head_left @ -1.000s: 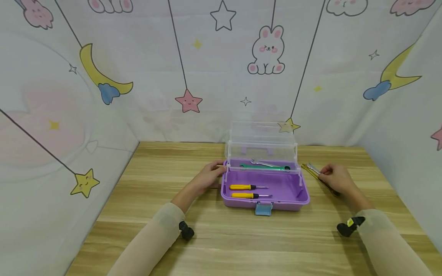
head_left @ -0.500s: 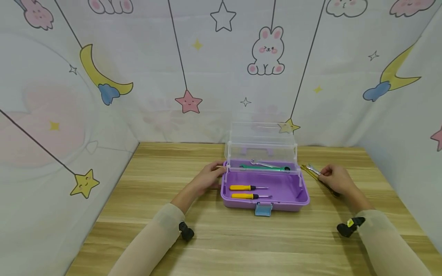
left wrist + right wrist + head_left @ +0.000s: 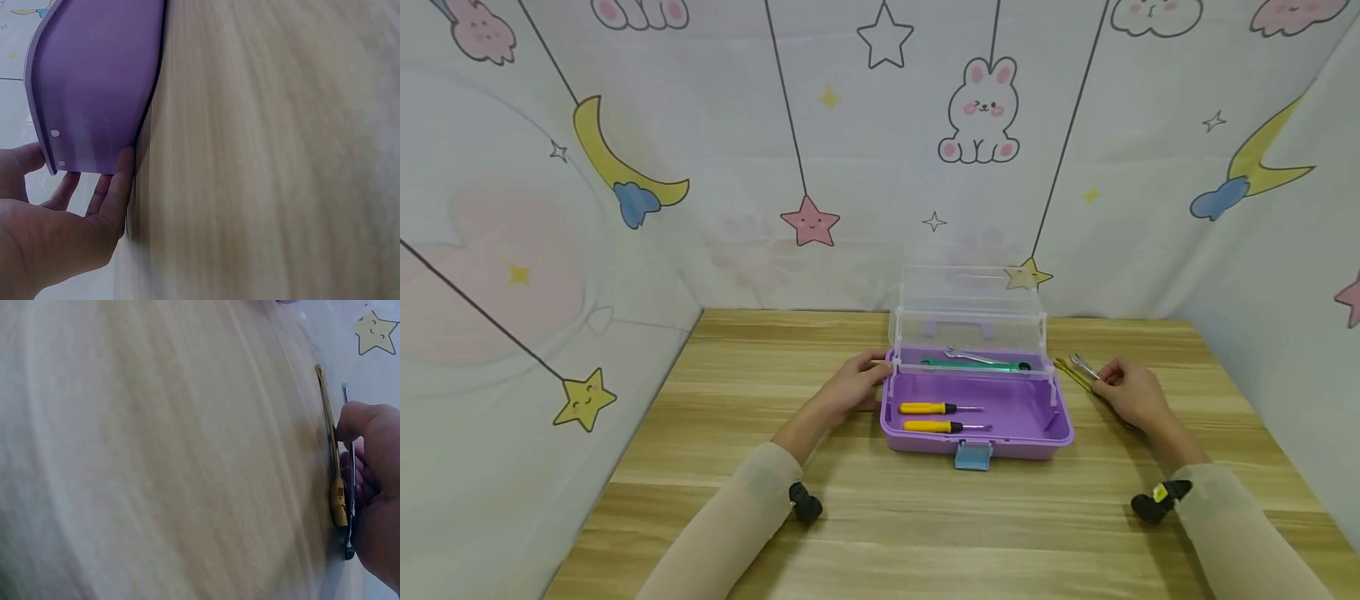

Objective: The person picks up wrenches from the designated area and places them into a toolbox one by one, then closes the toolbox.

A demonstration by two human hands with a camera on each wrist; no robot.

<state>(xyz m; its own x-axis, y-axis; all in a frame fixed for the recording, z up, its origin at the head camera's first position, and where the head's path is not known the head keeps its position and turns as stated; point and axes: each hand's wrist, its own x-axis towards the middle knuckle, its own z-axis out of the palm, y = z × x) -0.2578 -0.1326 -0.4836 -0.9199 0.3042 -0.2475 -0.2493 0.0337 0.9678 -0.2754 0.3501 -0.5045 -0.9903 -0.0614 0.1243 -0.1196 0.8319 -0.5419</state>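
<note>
In the head view, an open purple toolbox (image 3: 1000, 400) stands on the table, two yellow-handled screwdrivers (image 3: 927, 408) inside. A green wrench (image 3: 973, 365) and a silver wrench (image 3: 976, 356) lie toward its back. My left hand (image 3: 852, 387) holds the toolbox's left end; in the left wrist view its fingers (image 3: 119, 194) spread against the end wall (image 3: 94, 87), one digit at the rim. On the box's right, my right hand (image 3: 1129, 393) pinches another silver wrench (image 3: 1084, 365) by its middle. A gold wrench (image 3: 331, 425) lies close alongside, partly hidden in the head view.
The toolbox's clear lid and tray (image 3: 970, 300) are raised at the back. A blue latch (image 3: 973, 456) hangs at its front. The wooden table (image 3: 925, 525) is bordered by a white patterned cloth (image 3: 865, 150) behind and at both sides.
My right hand has shifted slightly right with the silver wrench, whose visible head now sits farther from the gold wrench's end. My left hand and the toolbox have stayed in place.
</note>
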